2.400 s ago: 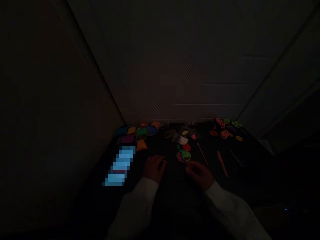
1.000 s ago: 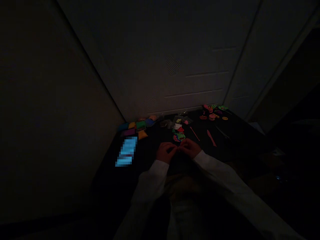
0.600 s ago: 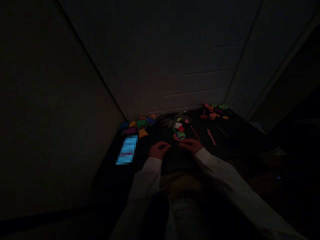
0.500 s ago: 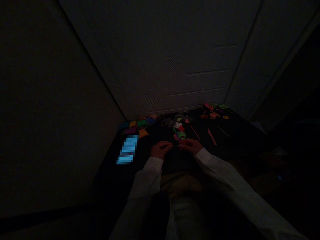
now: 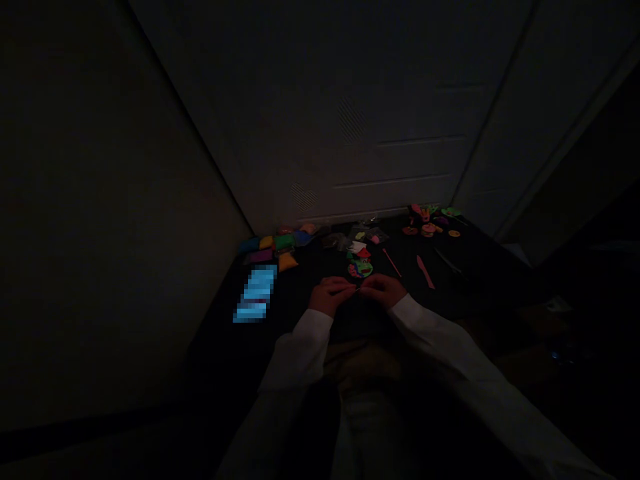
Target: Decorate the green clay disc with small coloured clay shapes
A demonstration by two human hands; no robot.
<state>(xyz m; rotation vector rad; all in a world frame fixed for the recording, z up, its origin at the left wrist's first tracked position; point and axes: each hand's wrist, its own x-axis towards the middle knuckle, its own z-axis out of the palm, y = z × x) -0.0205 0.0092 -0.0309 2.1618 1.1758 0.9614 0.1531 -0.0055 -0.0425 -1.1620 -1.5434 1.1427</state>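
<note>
Glowing blue pixelated rectangle (image 5: 256,293) at the left, orange packet (image 5: 287,261) near it, green packet (image 5: 285,241) farther back; dim panelled wall (image 5: 280,133) behind, with hatched hearts (image 5: 353,120); colourful small figures (image 5: 427,230) at the far right, yellow disc (image 5: 454,233) beside them

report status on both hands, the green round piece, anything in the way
Left hand, right hand: fingertips close together, too dark to tell if holding anything. Green round piece just beyond. Pink stick, pink knife-shaped tool off right, not between.
</note>
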